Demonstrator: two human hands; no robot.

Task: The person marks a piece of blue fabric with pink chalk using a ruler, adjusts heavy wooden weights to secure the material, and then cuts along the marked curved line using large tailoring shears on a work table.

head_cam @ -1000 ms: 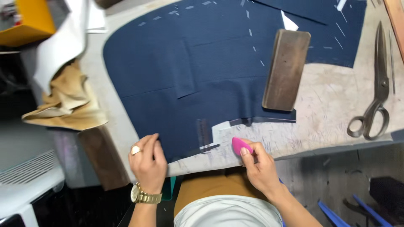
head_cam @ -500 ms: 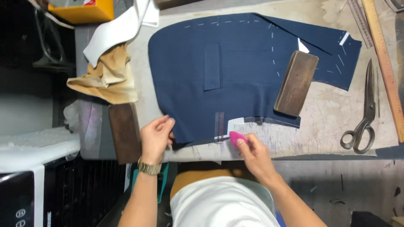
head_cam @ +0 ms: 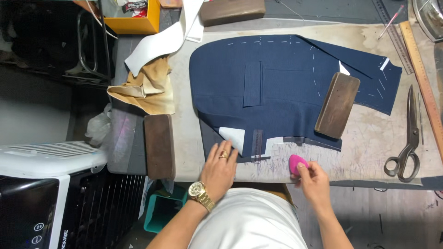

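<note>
A navy blue cut fabric piece (head_cam: 281, 87) with white chalk dashes lies spread on the worn table (head_cam: 369, 138). My left hand (head_cam: 219, 168), wearing a ring and a gold watch, rests with fingers spread on the table at the cloth's near left corner, where the edge is folded back showing white lining (head_cam: 233, 137). My right hand (head_cam: 313, 182) pinches a pink piece of tailor's chalk (head_cam: 296, 163) just off the cloth's near edge. A brown wooden block (head_cam: 337, 105) weighs down the cloth on the right.
Large scissors (head_cam: 408, 138) and a wooden ruler (head_cam: 424, 83) lie at the right. Another wooden block (head_cam: 159, 145) sits at the table's left edge, tan and white fabric (head_cam: 147, 85) behind it, a yellow box (head_cam: 134, 18) at the back left. A white appliance (head_cam: 46, 184) stands at lower left.
The view has shifted, so the cloth sits more to the right. My left hand has turned back the cloth's near corner, exposing white lining. My right hand with the chalk has drawn slightly off the cloth.
</note>
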